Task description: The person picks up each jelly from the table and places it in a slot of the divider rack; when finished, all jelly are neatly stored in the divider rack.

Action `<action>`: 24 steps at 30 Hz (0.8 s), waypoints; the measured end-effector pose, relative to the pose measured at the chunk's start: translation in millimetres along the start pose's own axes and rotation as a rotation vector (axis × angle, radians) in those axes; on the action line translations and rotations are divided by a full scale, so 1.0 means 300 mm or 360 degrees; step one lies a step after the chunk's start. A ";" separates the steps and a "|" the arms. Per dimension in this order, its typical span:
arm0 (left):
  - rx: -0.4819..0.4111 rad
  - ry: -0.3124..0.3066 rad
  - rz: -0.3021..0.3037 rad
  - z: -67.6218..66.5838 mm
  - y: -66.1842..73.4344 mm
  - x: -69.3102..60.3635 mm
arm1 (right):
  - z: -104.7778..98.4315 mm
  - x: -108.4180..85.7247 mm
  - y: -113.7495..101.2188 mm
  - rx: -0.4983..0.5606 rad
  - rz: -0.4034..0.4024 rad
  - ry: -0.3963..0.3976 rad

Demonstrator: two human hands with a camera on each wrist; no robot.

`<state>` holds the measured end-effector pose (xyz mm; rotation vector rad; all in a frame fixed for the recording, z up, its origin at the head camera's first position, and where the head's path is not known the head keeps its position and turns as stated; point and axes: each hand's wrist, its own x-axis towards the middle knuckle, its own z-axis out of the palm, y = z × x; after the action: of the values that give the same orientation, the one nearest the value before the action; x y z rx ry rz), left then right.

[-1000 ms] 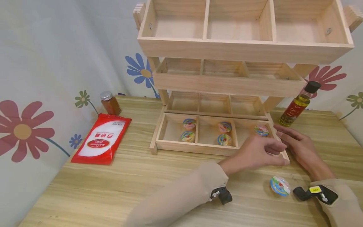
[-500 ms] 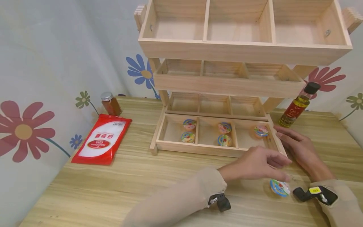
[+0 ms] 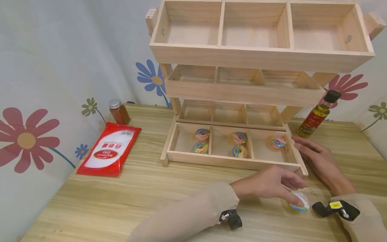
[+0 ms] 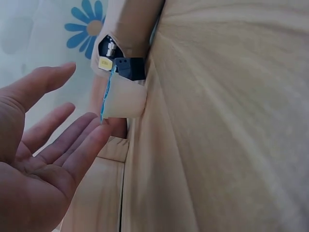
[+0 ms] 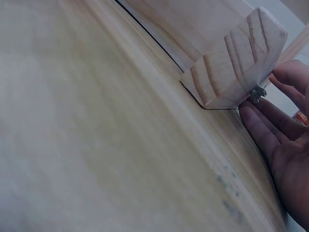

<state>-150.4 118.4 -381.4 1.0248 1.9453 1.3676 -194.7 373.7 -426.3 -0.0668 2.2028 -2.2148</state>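
My left hand reaches over a small jelly cup lying on the table, its thumb overlapping the lid in the head view. The left wrist view shows the fingers spread, with the jelly cup just beyond the fingertips and not gripped. My right hand rests at the right end of the wooden rack, fingers loosely bent against the wood. In the right wrist view its fingers lie by the rail end and a metal nut. Inside the bottom tray's right compartment sits one jelly cup.
Two jelly cups sit in the bottom tray's left compartment and two more cups in its middle one. An oil bottle stands behind my right hand. A red-and-white sugar bag and a spice jar are at the left.
My left hand has moved down and toward the front from the tray's right compartment to the jelly cup on the table. The right hand stays at the rack's end.
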 end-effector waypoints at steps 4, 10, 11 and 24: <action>0.0001 -0.0009 0.0000 0.000 -0.014 -0.002 | 0.003 0.001 0.000 -0.0028 0.0009 0.0009; 0.0122 -0.0001 -0.0040 0.003 -0.027 0.000 | 0.004 0.002 -0.002 0.0003 0.0012 0.0018; 0.0141 0.0000 -0.0053 0.004 -0.028 0.001 | 0.004 0.001 -0.003 0.0002 0.0016 0.0018; 0.0124 -0.0038 -0.0038 0.012 -0.042 0.004 | -0.002 0.002 0.000 0.0036 0.0035 0.0005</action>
<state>-151.8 118.9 -394.6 1.0460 2.0009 1.2699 -195.5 374.3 -426.5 -0.0386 2.1688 -2.2295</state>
